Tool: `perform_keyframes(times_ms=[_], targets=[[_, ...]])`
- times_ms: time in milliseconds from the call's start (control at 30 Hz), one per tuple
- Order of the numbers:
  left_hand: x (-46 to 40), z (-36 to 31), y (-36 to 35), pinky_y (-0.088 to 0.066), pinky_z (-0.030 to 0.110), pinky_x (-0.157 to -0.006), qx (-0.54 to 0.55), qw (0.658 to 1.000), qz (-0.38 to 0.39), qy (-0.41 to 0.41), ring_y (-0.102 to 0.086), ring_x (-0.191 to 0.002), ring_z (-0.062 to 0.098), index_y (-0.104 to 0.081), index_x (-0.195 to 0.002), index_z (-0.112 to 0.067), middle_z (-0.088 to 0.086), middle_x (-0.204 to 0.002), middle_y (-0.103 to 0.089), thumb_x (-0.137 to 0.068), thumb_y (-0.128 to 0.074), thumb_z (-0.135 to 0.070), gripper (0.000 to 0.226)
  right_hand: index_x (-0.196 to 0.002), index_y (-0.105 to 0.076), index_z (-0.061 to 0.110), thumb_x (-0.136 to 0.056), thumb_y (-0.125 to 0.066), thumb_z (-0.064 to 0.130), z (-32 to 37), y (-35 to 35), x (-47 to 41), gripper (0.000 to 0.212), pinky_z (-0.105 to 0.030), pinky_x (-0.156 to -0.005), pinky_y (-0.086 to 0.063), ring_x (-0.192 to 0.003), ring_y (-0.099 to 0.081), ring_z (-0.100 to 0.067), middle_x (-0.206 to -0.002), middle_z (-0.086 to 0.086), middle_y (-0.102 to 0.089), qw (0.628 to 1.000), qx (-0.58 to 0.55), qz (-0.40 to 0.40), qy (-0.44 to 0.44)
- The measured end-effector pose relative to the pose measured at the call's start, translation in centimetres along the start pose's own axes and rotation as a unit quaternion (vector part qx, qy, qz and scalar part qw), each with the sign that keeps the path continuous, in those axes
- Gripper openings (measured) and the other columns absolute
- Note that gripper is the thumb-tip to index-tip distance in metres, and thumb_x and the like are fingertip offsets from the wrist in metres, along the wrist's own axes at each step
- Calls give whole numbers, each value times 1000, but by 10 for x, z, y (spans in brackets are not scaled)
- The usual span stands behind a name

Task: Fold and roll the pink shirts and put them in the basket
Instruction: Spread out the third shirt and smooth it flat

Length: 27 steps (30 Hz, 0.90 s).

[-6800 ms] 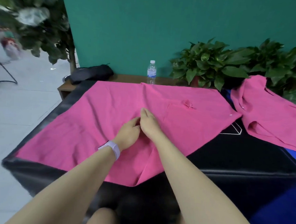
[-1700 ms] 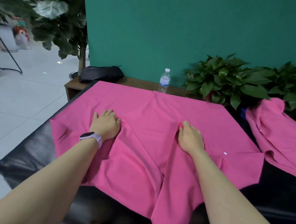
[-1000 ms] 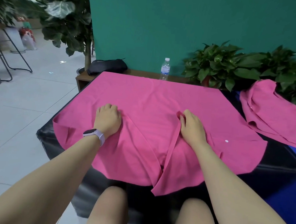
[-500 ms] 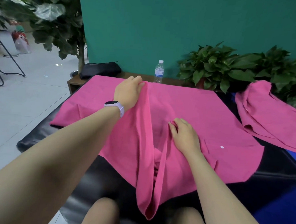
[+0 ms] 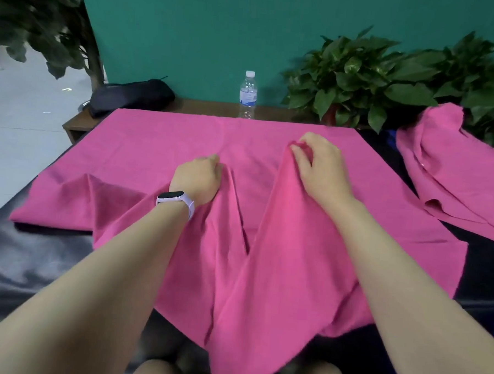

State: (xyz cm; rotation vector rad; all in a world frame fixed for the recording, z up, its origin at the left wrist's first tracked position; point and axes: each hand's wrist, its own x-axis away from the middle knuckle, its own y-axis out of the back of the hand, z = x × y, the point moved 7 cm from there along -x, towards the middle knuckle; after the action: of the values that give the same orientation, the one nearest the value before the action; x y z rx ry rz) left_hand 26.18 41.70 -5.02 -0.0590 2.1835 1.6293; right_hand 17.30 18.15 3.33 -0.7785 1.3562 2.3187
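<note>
I see soft, even indoor light and no hard shadows. The black table cover [image 5: 15,263] has pale glare at left. The tree [image 5: 33,29] at top left is blurred, and the edges bend.

We reach both bare forearms forward. Our left hand [image 5: 196,180], a pale lilac smartwatch band [image 5: 179,202] on its wrist, curls its fingers closed; our right hand [image 5: 321,169] pinches with curled fingertips.

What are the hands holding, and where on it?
Both hold the pink shirt: the right hand pinches a raised fold near the middle, the left hand grips bunched cloth beside it.
</note>
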Motion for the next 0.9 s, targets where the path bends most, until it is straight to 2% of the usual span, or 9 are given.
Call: perform_keyframes(times_ms=[133, 267, 367, 467, 633, 767, 900], targets=[[-1, 2, 1, -33, 38, -62, 6, 1000, -17, 8, -51, -70, 36, -44, -87, -15, 14, -85, -62, -102, -34, -24, 21, -103, -62, 11, -103, -51, 31, -43, -57, -31, 23, -43, -78, -49, -100, -62, -38, -104, -13, -71, 993, 42, 93, -62], [-1, 7, 1, -34, 40, -62, 22, 999, -38, 28, -48, -66, 35, -41, -86, -14, 10, -74, -53, -102, -33, -21, 19, -101, -58, 14, -103, -49, 31, -61, -89, -23, 19, -39, -68, -33, -93, -62, -40, -102, -14, -68, 990, 100, 79, -67], [2, 7, 5, -32, 39, -62, 18, 998, -37, 41, -43, -65, 33, -40, -87, -14, 5, -71, -46, -102, -33, -20, 18, -97, -56, 16, -102, -50, 30, -59, -86, -19, 16, -37, -64, -30, -86, -61, -38, -97, -10, -68, 992, 96, 67, -50], [9, 2, 6, -32, 40, -62, 7, 999, -23, 35, -44, -66, 33, -39, -89, -14, 7, -75, -48, -101, -34, -18, 14, -98, -56, 15, -102, -50, 29, -55, -76, -4, 16, -37, -63, -29, -84, -61, -38, -95, -10, -68, 992, 101, 58, -50], [37, -1, 13, -32, 39, -61, 8, 1000, -12, 26, -44, -67, 32, -38, -87, -16, 5, -75, -48, -100, -36, -19, 14, -97, -55, 16, -104, -48, 31, -41, -61, 22, 18, -41, -65, -39, -82, -62, -37, -93, -9, -67, 988, 115, 79, -58], [70, -7, 26, -31, 37, -63, 24, 1000, -3, 12, -51, -73, 33, -40, -87, -16, 7, -81, -54, -102, -36, -26, 18, -98, -54, 16, -104, -46, 30, -27, -46, 48, 18, -43, -68, -43, -84, -63, -37, -94, -10, -67, 987, 119, 89, -68], [103, -13, 40, -33, 37, -63, 43, 999, -17, -2, -56, -80, 35, -46, -88, -17, 8, -86, -62, -104, -37, -43, 32, -93, -52, 18, -105, -44, 34, -14, -30, 75, 21, -39, -65, -37, -84, -63, -35, -92, -7, -66, 985, 118, 101, -74]])
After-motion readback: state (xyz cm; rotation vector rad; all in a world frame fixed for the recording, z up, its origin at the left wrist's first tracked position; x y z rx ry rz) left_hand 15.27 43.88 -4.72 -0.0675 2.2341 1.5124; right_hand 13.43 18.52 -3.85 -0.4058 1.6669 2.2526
